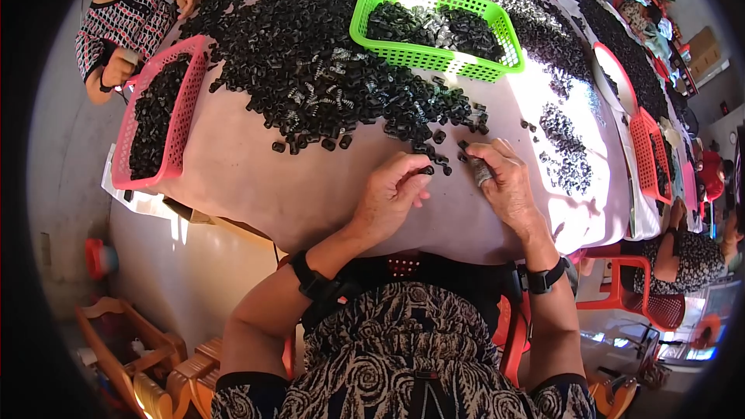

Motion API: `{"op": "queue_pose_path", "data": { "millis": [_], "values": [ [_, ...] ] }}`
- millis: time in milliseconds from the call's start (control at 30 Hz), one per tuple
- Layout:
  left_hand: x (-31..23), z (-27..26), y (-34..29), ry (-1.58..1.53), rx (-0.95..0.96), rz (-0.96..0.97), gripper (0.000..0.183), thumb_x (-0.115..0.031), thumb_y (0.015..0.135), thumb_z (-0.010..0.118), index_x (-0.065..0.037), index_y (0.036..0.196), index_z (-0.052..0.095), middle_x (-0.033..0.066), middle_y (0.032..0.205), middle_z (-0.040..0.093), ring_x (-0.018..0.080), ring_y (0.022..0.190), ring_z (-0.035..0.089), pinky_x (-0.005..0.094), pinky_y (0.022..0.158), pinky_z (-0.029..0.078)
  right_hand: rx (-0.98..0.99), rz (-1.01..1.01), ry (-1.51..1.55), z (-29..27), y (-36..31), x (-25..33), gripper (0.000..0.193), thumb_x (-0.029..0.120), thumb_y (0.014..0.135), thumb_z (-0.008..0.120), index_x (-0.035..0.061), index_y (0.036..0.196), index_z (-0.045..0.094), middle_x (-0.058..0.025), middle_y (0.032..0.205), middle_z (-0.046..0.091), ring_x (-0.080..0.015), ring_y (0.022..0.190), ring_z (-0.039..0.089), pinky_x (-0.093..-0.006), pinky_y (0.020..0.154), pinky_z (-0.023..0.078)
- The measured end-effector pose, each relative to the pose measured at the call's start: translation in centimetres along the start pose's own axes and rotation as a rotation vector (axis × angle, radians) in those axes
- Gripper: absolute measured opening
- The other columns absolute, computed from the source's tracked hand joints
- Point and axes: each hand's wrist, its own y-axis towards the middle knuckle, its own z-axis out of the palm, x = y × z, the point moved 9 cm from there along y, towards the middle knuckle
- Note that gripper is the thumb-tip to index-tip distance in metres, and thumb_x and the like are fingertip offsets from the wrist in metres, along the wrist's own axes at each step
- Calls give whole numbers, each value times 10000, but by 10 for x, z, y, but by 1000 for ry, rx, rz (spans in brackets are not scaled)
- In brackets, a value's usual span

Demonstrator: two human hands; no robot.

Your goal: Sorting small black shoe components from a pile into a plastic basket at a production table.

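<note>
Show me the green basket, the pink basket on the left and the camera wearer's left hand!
Green basket (438, 63): head view, its near wall.
Pink basket (183, 112): head view, its right wall.
Left hand (389, 191): head view, back of the hand.

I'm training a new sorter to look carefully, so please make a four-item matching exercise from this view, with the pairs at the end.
Things
1. Green basket
2. Pink basket
3. Silver coils
4. Right hand

Places and states
A. Lying loose among black pieces
B. Has a grey wrap on a finger
C. At the table's left edge, holding black pieces
D. Straight ahead of the person, holding black pieces

Right pairs: 1-D, 2-C, 3-A, 4-B
</note>
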Motion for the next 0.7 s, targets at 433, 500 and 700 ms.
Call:
{"op": "queue_pose_path", "data": {
  "millis": [433, 500, 700],
  "values": [
    [-3, 1, 0, -3, 17, 29, 191, -11, 936, 533, 19, 1122, 561, 46, 900, 544, 101, 701, 583, 218, 615, 498, 267, -226, -491, 36, 21, 26, 174, 26, 698, 669, 53, 862, 618, -77, 860, 583, -253, 875, 579, -394, 774, 461],
    [-4, 0, 0, 3, 10, 11, 190, -9, 935, 533, 19, 1120, 562, 45, 899, 544, 101, 702, 584, 219, 615, 498, 279, -203, -597, 44, 25, 26, 213, -8, 639, 685, 62, 816, 592, -77, 834, 597, -275, 868, 599, -387, 766, 469],
    [-2, 1, -1, -32, -4, -8, 182, -14, 936, 532, 16, 1113, 563, 43, 899, 548, 96, 705, 587, 221, 609, 492, 261, -62, -229, 29, 29, 20, 266, -94, 682, 574, 11, 920, 631, -126, 827, 606, -276, 776, 633, -333, 691, 495]
  ]
}}
